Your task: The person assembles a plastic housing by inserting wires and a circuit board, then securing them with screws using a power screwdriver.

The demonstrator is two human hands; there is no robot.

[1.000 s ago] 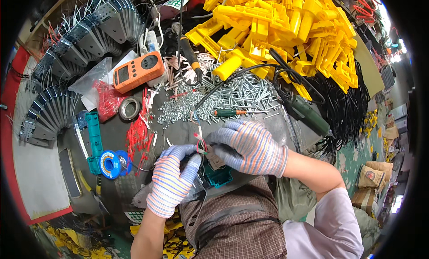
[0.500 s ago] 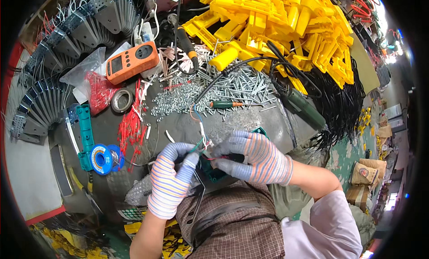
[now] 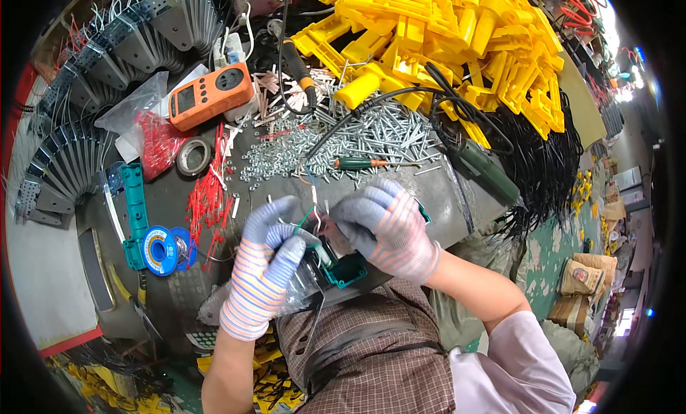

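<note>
Both of my hands wear striped knit gloves with grey-blue fingers. My left hand (image 3: 263, 267) is closed, thumb against fingers, pinching a thin green wire (image 3: 305, 219). Beside it, my right hand (image 3: 386, 229) has its fingers curled together at the wire ends; whatever they grip is hidden. Between the hands a white-sleeved wire (image 3: 315, 199) rises toward the black cable on the bench. Below them lies an open dark green plastic housing (image 3: 350, 277), with a white sleeve piece (image 3: 323, 254) at its left side. A thin metal bracket (image 3: 314, 324) hangs down in front of my apron.
Ahead lie loose screws (image 3: 386, 139), a green-handled screwdriver (image 3: 357, 163) and piled yellow plastic parts (image 3: 443, 28). To the left are a solder spool (image 3: 161, 251), red wires (image 3: 207, 207), a tape roll (image 3: 194, 157) and an orange meter (image 3: 211, 96). A soldering iron (image 3: 296, 63) stands behind.
Both hands have come apart slightly, the left moving left and the right rising with its fingers curled more. The green housing and wires between them show more.
</note>
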